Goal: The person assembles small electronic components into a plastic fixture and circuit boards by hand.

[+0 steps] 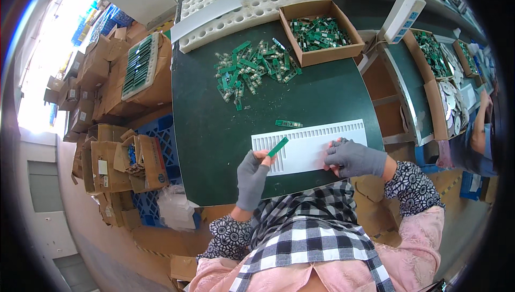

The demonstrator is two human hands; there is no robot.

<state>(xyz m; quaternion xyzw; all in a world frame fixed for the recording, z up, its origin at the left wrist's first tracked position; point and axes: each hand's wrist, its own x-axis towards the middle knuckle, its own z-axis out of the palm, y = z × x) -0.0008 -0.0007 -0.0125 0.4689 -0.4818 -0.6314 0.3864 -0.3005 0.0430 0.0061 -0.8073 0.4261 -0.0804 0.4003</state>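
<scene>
My left hand (252, 180), in a grey fingerless glove, pinches a narrow green circuit board (278, 146) by its lower end. The board tilts over the left part of a white slotted tray (303, 155), which has rows of slots along its far edge and left side. My right hand (348, 158), gloved the same way, rests over the tray's right part with its fingers curled together. Whatever may be between those fingers is hidden. A single circuit board with components (288, 123) lies just beyond the tray's far edge.
Farther off on the dark green table (209, 147) lies a loose pile of small circuit boards (249, 72). Behind it stand a cardboard box (330, 58) full of boards and a white foam block with holes (206, 32). Cartons (107, 163) crowd the left; a co-worker's arm (480, 126) shows at right.
</scene>
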